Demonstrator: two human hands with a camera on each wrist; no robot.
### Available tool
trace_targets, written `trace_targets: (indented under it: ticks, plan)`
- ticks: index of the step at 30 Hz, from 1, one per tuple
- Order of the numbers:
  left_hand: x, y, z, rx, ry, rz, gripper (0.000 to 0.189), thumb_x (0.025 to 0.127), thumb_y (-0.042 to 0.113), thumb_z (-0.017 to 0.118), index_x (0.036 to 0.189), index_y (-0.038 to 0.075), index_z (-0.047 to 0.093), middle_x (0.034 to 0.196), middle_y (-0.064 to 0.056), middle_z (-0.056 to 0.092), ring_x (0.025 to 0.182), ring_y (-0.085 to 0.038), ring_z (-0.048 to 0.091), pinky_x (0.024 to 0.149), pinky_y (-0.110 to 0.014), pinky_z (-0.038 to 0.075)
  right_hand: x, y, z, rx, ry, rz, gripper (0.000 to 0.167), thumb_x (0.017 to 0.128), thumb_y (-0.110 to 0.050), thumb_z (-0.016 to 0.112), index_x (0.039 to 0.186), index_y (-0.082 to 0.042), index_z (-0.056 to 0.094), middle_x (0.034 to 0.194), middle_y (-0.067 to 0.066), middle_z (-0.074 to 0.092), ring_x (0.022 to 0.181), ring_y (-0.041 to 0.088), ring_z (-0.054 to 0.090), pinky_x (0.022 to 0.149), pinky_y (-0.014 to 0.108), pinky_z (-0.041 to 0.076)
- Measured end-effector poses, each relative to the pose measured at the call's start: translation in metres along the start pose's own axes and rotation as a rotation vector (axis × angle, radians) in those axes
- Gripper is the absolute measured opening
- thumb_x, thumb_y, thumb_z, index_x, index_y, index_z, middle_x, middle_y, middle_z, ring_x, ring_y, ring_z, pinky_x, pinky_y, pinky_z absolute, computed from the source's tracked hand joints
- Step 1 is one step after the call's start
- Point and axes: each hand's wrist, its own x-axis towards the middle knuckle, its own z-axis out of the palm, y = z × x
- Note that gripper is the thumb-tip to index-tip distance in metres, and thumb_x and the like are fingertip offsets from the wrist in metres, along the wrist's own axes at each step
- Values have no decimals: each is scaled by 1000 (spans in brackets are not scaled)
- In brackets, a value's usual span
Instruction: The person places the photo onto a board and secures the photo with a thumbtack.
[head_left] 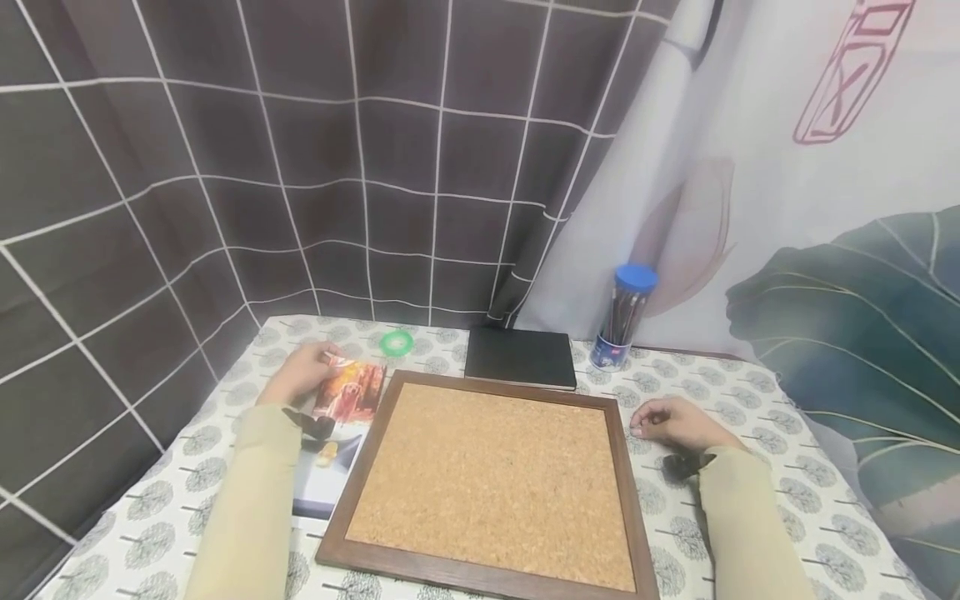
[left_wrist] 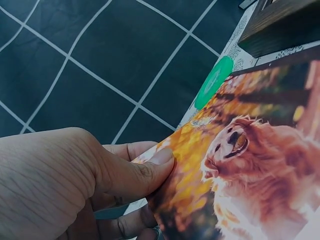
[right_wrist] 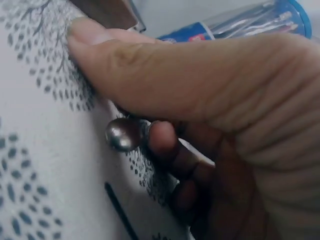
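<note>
In the left wrist view my left hand point(left_wrist: 95, 172) pinches the edge of a photo print of a golden-haired dog point(left_wrist: 265, 165) between thumb and fingers. The head view puts this left hand point(head_left: 300, 371) at the print's upper left, with a paler sheet point(head_left: 311, 483) below. Right of the framed cork board point(head_left: 495, 475), my right hand point(head_left: 686, 423) stays low over the tablecloth. Its thumb is stretched out and the other fingers curl, with a shiny silver ball point(right_wrist: 122, 135) right beside one fingertip. I cannot tell whether they grip it.
A green tape roll point(head_left: 396, 342) lies behind the print. Beyond the board are a black notebook point(head_left: 519, 357) and a blue-lidded jar of pencils point(head_left: 624, 317). Dark checked cloth hangs at the back and left, a pale curtain at the right.
</note>
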Motion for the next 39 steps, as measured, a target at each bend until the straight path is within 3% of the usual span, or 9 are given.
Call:
trace_targets:
  ticks: [9,12,15,17,19,21,25,33,39]
  plan:
    - [-14,12,-12,-37,52,-6,35,96,15,64,128,0,59,107,-23,67,81,-30,66,77,-43,54,-1,16,3,-116,219,58,16,91,-37,74,99,-23,76,101,-5,74,101,12,63,96,45,43]
    - [-18,17,-24,-66,175,-10,36,97,16,64,130,1,59,114,-24,65,86,-30,66,81,-47,53,0,23,3,-104,298,105,23,91,-45,72,102,-24,75,106,-4,74,105,17,63,98,53,42]
    - [-17,24,-33,-142,371,-36,36,96,18,68,127,1,61,114,-20,66,87,-24,67,92,-49,50,2,27,3,-90,337,114,30,92,-47,71,104,-21,75,109,1,74,107,23,62,97,59,41]
    - [-14,29,-37,-255,479,-65,38,94,18,72,126,1,62,110,-14,68,81,-14,70,92,-40,54,4,28,4,-82,348,102,32,92,-46,70,106,-18,75,109,4,74,108,23,63,98,61,40]
    - [-11,34,-37,-376,511,-74,39,93,16,73,126,-2,61,105,-11,69,74,-7,70,84,-31,57,4,29,4,-78,352,91,31,93,-43,70,107,-15,74,109,5,74,106,19,63,98,60,40]
    - [-9,39,-32,-460,464,-73,40,93,12,73,127,-4,59,105,-10,69,73,-5,70,77,-29,59,4,30,5,-87,361,81,29,94,-41,70,107,-15,75,109,5,74,103,11,63,99,57,42]
    - [-4,50,-10,-444,225,-50,41,94,10,69,128,-7,55,113,-21,67,81,-15,71,83,-38,58,1,33,7,-108,378,79,26,95,-38,70,106,-15,75,108,5,74,99,-2,60,98,52,42]
    - [9,74,43,-425,-172,-12,35,85,7,77,113,-6,59,103,-21,68,81,-26,72,76,-39,60,-2,34,7,-81,370,109,31,95,-41,68,108,-13,74,110,7,73,101,0,59,99,57,41]
    - [12,72,65,-371,-292,23,21,85,1,75,99,-2,60,91,-17,70,77,-27,72,71,-38,61,0,30,8,-78,380,99,31,95,-40,69,106,-11,74,107,8,73,99,2,60,98,55,41]
